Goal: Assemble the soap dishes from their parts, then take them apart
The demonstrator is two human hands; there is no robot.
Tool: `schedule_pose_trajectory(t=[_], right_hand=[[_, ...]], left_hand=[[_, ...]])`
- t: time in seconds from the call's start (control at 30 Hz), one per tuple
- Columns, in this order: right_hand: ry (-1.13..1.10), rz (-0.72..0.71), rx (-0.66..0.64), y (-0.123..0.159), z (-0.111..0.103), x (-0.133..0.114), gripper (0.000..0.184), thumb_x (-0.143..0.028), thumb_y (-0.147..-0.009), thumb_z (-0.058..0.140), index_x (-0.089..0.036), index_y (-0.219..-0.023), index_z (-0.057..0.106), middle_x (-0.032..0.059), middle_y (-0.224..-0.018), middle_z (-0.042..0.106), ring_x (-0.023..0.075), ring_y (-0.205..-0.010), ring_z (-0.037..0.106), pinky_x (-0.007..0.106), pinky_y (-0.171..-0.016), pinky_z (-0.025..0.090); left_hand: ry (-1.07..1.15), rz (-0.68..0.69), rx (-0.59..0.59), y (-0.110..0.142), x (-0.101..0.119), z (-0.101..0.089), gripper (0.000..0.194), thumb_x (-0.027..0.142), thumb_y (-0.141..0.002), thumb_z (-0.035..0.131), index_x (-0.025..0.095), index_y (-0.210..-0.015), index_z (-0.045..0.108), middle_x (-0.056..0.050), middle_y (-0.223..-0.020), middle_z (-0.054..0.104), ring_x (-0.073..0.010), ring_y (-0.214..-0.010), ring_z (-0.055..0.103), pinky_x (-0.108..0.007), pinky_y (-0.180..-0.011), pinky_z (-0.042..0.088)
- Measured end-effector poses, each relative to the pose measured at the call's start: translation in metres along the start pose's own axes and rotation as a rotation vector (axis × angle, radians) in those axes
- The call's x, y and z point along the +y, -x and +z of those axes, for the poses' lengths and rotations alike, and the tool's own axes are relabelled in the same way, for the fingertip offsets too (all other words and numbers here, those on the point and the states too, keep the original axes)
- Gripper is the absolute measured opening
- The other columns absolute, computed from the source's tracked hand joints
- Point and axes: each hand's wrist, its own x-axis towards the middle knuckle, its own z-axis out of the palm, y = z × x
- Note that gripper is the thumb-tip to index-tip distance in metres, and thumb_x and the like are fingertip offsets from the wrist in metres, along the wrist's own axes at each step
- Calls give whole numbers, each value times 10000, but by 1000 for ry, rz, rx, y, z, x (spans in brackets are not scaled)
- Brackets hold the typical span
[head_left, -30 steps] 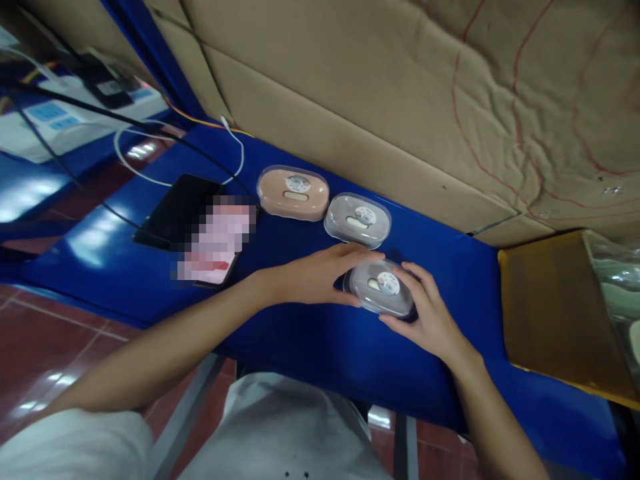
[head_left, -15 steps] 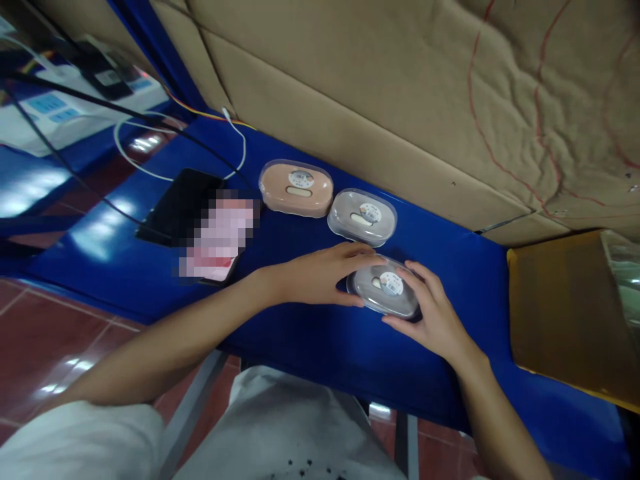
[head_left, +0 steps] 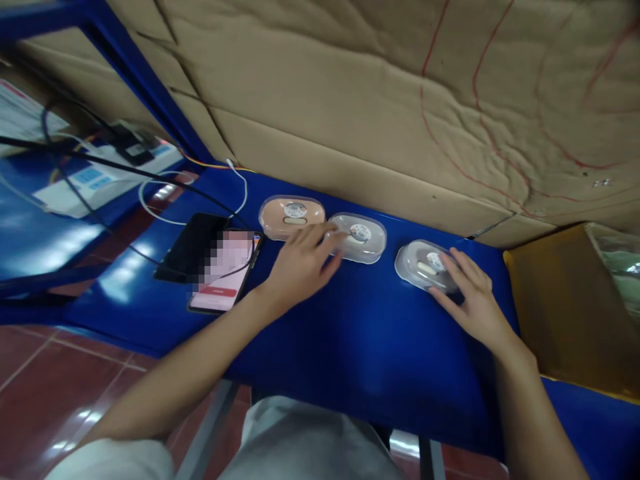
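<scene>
My right hand (head_left: 473,290) grips the right end of a grey oval plastic box (head_left: 420,270) with a clear cover and a round label. Its fingers lie at the far side, its thumb at the near edge. My left hand (head_left: 303,267) is open, fingers loosely apart and slightly blurred. It hovers by a second grey oval box (head_left: 373,245) and a peach oval box (head_left: 273,212), its fingertips overlapping both in view; I cannot tell whether they touch. All the boxes lie flat on the blue table (head_left: 340,347), roughly in a row.
Left on the table lie a phone with a lit screen (head_left: 215,300) and a black flat object (head_left: 193,247). A white cable (head_left: 150,210) and dark cords run near a power strip (head_left: 90,183). Brown cardboard (head_left: 320,100) lines the back; a carton (head_left: 565,300) stands right.
The right grey box has moved right and farther back with my right hand. My left hand has let go of it and moved left towards the other two boxes. The camera view has shifted.
</scene>
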Motion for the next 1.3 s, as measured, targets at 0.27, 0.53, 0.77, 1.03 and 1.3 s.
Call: schedule_pose_trajectory(t=[0.27, 0.53, 0.77, 1.03, 1.3], right_hand=[[85, -113, 96, -4, 19, -30, 705, -323, -1082, 559, -371, -1728, 280, 152, -1774, 347, 422, -1580, 413, 688, -1199, 383], [107, -220, -56, -8, 39, -84, 642, -375, -1126, 481, -294, -1728, 273, 155, -1750, 401, 352, -1601, 391, 666, -1256, 302], [131, -168, 5, -9, 38, -76, 675, -415, -1119, 482, -279, -1737, 246, 175, -1724, 440, 374, -1561, 438, 675, -1246, 298], [66, -207, -16, -5, 33, -75, 611, -397, -1114, 506, -267, -1692, 357, 186, -1727, 427, 369, -1577, 417, 676, -1246, 305], [-65, -385, -77, 3, 21, -114, 534, -427, -1118, 524, -244, -1616, 470, 138, -1695, 493, 315, -1574, 435, 595, -1257, 350]], left_hand=[[-143, -230, -113, -4, -19, -4, 495, 153, -1000, 455, 207, -1463, 621, -189, -1631, 527, -392, -1533, 460, -652, -1240, 313], [-24, 15, -224, 4, -4, -9, 473, 349, -996, 637, 301, -1467, 624, -140, -1612, 540, -366, -1527, 444, -657, -1245, 265], [-19, -66, -423, -13, -27, -22, 770, 466, -954, 744, 271, -1632, 437, -213, -1770, 271, -431, -1638, 263, -668, -1258, 268], [-8, 64, -527, 10, 11, -37, 872, 655, -866, 811, 314, -1598, 483, -132, -1597, 548, -414, -1462, 473, -580, -1148, 425], [-44, -14, -437, -22, 2, -48, 844, 656, -920, 736, 290, -1623, 448, -111, -1563, 593, -378, -1415, 487, -546, -1193, 373]])
